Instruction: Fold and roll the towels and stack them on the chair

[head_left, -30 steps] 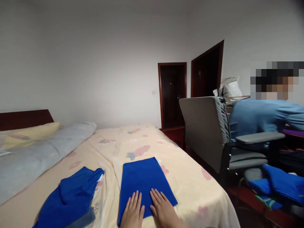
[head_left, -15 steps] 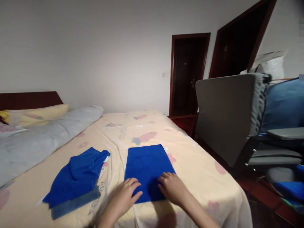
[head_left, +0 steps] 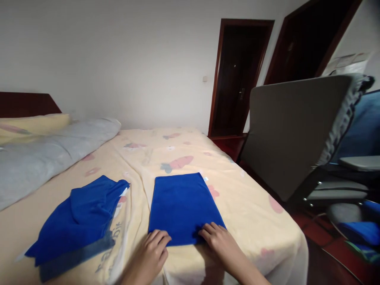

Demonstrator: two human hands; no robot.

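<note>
A blue cloth (head_left: 183, 206) lies flat on the bed, a small white tag at its far right edge. At its near left corner is my left hand (head_left: 156, 249), fingers curled over the edge and closed on the fabric. My right hand (head_left: 215, 239) grips the near right corner in the same way, its fingertips bent down onto the cloth. The thumbs are mostly hidden. To the left lies a second, crumpled heap of blue cloth (head_left: 80, 215), with a greyer blue piece (head_left: 77, 257) showing under its near side.
The bed has a cream sheet (head_left: 252, 206) with a carrot print, and its edge drops off at the right. A grey rolled quilt (head_left: 53, 158) and a yellow pillow (head_left: 35, 124) lie at the left. A large grey panel (head_left: 293, 134) stands beyond the bed's right side.
Both hands have drawn back to the cloth's near corners, and the left fingers have curled in from a spread pose. The view has shifted slightly.
</note>
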